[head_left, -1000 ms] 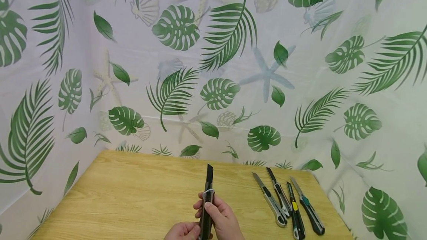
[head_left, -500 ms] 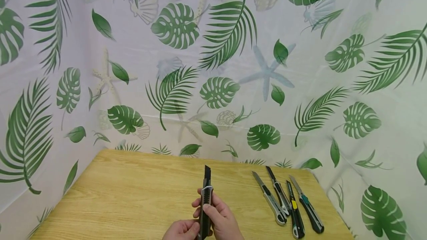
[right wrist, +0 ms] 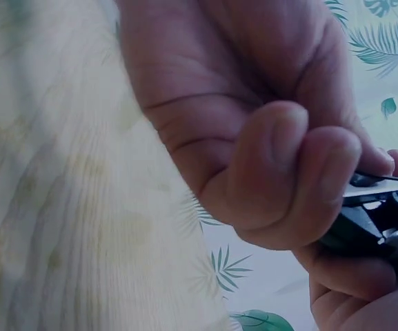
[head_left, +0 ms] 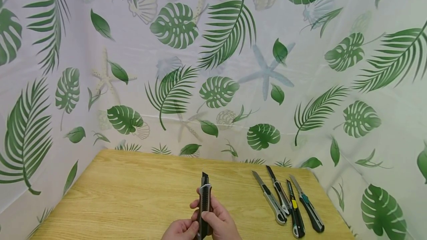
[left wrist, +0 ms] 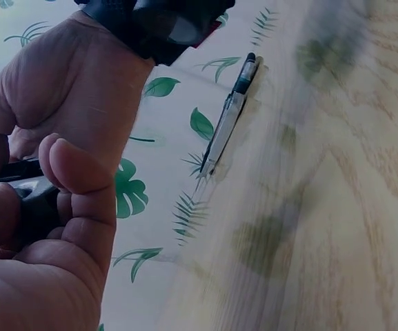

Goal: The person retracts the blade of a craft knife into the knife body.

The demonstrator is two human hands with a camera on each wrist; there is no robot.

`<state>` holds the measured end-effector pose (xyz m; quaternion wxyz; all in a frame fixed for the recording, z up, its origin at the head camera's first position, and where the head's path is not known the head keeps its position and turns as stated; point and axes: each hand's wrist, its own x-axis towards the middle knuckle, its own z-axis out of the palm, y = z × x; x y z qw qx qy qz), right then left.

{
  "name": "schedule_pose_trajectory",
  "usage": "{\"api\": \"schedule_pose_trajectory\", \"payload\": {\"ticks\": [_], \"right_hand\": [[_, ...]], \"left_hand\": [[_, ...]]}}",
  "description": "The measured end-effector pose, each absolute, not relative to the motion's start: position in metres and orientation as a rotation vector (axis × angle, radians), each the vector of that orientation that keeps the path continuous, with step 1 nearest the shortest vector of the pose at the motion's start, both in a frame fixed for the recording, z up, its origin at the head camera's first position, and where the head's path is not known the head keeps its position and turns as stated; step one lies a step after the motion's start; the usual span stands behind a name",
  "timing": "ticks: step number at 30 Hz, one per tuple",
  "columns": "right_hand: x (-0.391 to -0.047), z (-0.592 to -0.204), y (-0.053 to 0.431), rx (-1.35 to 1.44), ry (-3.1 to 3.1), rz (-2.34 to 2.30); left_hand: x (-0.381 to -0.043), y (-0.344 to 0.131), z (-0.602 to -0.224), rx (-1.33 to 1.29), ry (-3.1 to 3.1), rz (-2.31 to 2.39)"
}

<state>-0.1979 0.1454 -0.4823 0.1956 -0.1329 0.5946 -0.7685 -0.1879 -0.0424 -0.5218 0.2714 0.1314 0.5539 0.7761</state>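
A black and grey snap-off utility knife (head_left: pixel 205 197) stands nearly upright in front of me in the head view, a short stub of dark blade at its top. My left hand (head_left: pixel 180 229) pinches its lower end between thumb and fingers. Higher up, my right hand (head_left: pixel 221 221) grips the body from the right, its thumb (head_left: pixel 209 217) on the front along the slider track. In the left wrist view, curled fingers of the left hand (left wrist: pixel 61 262) partly hide the knife's dark handle (left wrist: pixel 40 214). The right wrist view shows the right hand (right wrist: pixel 233 131) beside the knife (right wrist: pixel 378 224).
Several more utility knives lie side by side at the table's right, blades out: a grey one (head_left: pixel 276 210), a black one with a yellow slider (head_left: pixel 295 210) and a teal-and-black one (head_left: pixel 311 212) among them. Leaf-printed sheeting (head_left: pixel 186 132) surrounds the wooden table (head_left: pixel 133 188).
The knife's blade has slid down into its body, leaving much less showing. The right thumb has moved down the track with it. Both hands keep their hold and shift slightly left.
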Motion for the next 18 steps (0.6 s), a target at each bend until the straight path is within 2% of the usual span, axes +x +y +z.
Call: {"api": "schedule_pose_trajectory", "payload": {"ticks": [18], "right_hand": [[-0.1999,-0.4865,0.1546,-0.512,1.627,-2.082]], "left_hand": [[-0.1896,-0.0441,-0.5274,0.442,1.431,2.099]]}}
